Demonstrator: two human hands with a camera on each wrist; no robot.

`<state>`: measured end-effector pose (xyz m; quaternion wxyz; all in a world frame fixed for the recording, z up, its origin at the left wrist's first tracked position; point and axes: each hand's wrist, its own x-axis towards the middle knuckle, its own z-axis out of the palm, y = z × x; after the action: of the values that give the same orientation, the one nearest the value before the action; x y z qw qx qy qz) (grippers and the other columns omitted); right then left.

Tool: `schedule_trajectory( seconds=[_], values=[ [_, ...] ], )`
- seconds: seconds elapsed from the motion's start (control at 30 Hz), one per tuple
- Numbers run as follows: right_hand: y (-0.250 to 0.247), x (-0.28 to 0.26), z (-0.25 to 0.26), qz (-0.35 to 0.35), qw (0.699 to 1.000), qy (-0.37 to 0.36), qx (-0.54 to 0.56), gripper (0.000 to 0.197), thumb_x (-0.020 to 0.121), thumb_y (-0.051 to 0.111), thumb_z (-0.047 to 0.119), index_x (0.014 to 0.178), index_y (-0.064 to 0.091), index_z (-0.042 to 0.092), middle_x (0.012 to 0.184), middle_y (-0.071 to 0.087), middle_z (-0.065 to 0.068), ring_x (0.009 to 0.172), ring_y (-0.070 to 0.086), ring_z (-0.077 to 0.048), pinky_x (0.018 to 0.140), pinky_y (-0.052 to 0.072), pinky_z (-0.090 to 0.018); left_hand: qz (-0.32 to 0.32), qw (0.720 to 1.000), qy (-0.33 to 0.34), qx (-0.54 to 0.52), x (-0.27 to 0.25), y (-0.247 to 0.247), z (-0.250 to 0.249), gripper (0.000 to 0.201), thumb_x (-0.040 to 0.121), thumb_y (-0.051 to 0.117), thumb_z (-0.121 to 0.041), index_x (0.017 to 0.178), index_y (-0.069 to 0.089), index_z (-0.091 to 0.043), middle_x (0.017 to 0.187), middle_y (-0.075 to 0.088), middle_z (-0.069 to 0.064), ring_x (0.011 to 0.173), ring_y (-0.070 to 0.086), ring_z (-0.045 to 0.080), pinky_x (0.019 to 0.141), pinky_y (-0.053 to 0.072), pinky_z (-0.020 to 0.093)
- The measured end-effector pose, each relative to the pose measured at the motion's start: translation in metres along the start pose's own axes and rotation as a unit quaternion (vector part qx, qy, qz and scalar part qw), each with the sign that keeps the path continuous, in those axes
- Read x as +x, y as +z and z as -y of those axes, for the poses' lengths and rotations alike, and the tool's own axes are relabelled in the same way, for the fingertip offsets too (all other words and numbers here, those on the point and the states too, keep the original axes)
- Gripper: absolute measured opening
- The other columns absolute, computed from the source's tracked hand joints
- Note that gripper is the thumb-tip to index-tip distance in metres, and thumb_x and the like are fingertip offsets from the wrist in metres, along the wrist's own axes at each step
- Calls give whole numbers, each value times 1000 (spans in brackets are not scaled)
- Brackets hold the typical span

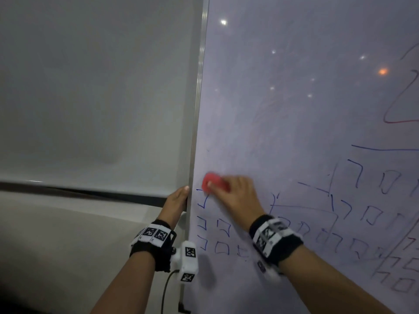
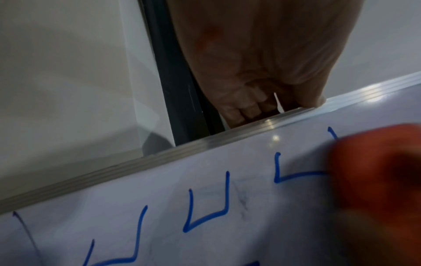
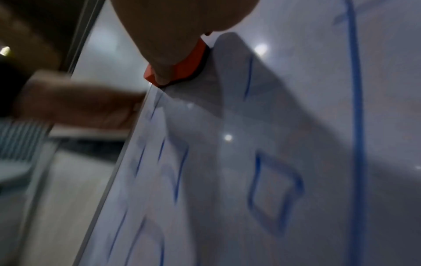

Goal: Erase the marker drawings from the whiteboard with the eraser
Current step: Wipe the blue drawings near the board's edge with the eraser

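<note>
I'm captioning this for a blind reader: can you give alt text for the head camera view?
The right hand presses a red eraser against a whiteboard covered in blue marker drawings. The left hand grips its metal frame.

A pale grey-white wall (image 1: 95, 87) fills the upper left of the head view, w/ a dark baseboard strip (image 1: 90, 191) run along its bottom. Beige floor (image 1: 68, 245) is seen at lower left. Small bright spots of ceiling light (image 1: 223, 22) & one orange spot (image 1: 383, 71) are reflected at upper right.
</note>
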<state>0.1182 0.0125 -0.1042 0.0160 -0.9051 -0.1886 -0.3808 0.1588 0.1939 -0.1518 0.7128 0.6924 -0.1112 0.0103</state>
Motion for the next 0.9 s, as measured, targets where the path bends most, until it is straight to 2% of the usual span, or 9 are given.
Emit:
schedule_trajectory(
  seconds=[0.13, 0.2, 0.37, 0.5, 0.6, 0.67, 0.77, 0.83, 0.9],
  values=[
    [33, -40, 15, 26, 973, -222, -52, 56, 60, 80, 16, 109, 54, 20, 91, 63, -6, 78, 52, -23, 74, 31, -35, 8, 1000, -8, 7, -4, 0, -9, 30, 101, 36, -24, 96, 62, -11, 83, 67, 3, 67, 64, 5, 61, 50, 18],
    [17, -24, 14, -26, 977, -204, -51, 58, 57, 84, 15, 108, 58, 19, 93, 63, -8, 79, 54, -24, 75, 30, -36, 16, 1000, -12, 8, -5, -2, -10, 31, 101, 35, -24, 101, 62, -9, 89, 68, 7, 76, 65, 12, 66, 52, 21],
    [-21, 27, -6, -153, 987, 15, -41, 68, 60, 87, 16, 118, 50, 23, 101, 62, -12, 88, 46, -25, 74, 40, -36, 15, 1000, 3, 26, -5, -1, -6, 33, 101, 34, -31, 99, 64, -16, 91, 71, -1, 85, 63, 14, 71, 49, 22],
    [26, -17, 16, -58, 993, -90, -43, 73, 57, 86, 19, 122, 51, 25, 107, 55, -6, 88, 47, -22, 76, 36, -35, 23, 1000, 5, -4, -1, -2, 17, 44, 97, 37, -50, 113, 66, -21, 113, 69, 1, 106, 63, 14, 92, 48, 36],
    [42, -47, 20, 6, 985, -163, -58, 69, 56, 83, 21, 117, 51, 25, 105, 53, -5, 86, 45, -20, 75, 31, -33, 19, 997, -59, -42, -11, 0, 38, 49, 98, 31, -45, 108, 69, -17, 106, 71, 2, 100, 66, 13, 82, 52, 22],
    [29, -37, 18, -19, 987, -147, -65, 74, 51, 88, 20, 115, 53, 24, 103, 56, -5, 86, 45, -21, 75, 30, -33, 9, 994, -81, -78, -23, 5, 52, 46, 100, 29, -34, 102, 70, -12, 100, 73, 3, 94, 68, 12, 69, 50, 14],
    [0, 7, 7, -149, 986, -54, -44, 71, 57, 87, 11, 117, 52, 22, 106, 52, -8, 86, 44, -24, 74, 28, -33, -49, 993, -57, -93, -25, 12, 68, 41, 100, 33, -28, 96, 71, -12, 89, 74, -5, 84, 68, 2, 64, 48, 10],
    [-5, 26, 4, -207, 978, -26, -27, 57, 68, 76, 13, 118, 51, 23, 107, 47, -7, 86, 43, -25, 73, 27, -33, -80, 992, -53, -84, -21, 18, 76, 41, 100, 34, -28, 96, 70, -9, 88, 74, -1, 85, 68, 8, 69, 52, 16],
    [11, 15, 12, -187, 981, -35, -21, 58, 68, 75, 13, 119, 50, 22, 107, 45, -7, 86, 43, -25, 73, 28, -34, -106, 989, -51, -88, -22, 23, 79, 43, 101, 34, -27, 93, 68, -3, 89, 73, 7, 84, 67, 18, 75, 53, 27]
  ],
)
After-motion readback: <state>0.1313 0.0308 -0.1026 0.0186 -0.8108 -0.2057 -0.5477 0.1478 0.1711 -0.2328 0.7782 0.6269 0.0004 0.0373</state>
